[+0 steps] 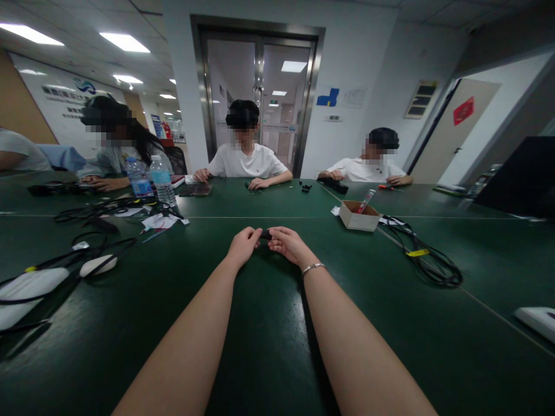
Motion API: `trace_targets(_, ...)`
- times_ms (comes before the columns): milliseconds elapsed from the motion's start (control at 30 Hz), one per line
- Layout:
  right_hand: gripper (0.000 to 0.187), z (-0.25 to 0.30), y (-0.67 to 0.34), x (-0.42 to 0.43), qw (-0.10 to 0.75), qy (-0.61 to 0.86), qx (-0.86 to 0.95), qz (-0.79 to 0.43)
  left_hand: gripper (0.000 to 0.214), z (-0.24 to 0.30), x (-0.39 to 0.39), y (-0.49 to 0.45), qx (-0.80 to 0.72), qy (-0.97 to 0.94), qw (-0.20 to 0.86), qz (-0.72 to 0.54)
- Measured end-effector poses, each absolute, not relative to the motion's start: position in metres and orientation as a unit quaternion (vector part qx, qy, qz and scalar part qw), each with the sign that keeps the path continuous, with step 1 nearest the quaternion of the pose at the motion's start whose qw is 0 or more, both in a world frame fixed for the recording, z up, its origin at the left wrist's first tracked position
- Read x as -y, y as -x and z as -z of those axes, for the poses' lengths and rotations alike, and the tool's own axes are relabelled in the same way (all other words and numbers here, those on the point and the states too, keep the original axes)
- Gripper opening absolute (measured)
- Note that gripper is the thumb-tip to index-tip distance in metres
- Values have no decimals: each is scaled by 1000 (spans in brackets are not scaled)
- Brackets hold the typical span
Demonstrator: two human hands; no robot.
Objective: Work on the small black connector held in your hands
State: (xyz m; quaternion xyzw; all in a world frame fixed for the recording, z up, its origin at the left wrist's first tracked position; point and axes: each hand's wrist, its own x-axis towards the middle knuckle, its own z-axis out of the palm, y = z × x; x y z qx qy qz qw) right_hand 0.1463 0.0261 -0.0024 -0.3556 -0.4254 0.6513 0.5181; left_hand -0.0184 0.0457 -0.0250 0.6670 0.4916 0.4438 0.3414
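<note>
Both my arms reach forward over the green table. Between my fingertips is a small black object, whose kind I cannot make out. My left hand pinches its left end with thumb and fingers. On the other end, my right hand has its thumb and fingers closed, with a silver bracelet round the wrist. The object is held just above or at the tabletop; I cannot tell which. My fingers hide part of it.
A small open box with a tube in it stands right of my hands, near a coiled black cable. Water bottles, cables, paper scraps and a white mouse lie leftward. Several people sit across the table.
</note>
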Motion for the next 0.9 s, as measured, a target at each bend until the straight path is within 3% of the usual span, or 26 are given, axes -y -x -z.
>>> trace_targets(567,10,3,-145,-28,544,359,402,-643,19,11,-37,14,-442,-606,415,-516)
trace_targets(900,12,6,-147,-28,543,342,416,-645,32,16,-42,18,-490,-620,390,-474)
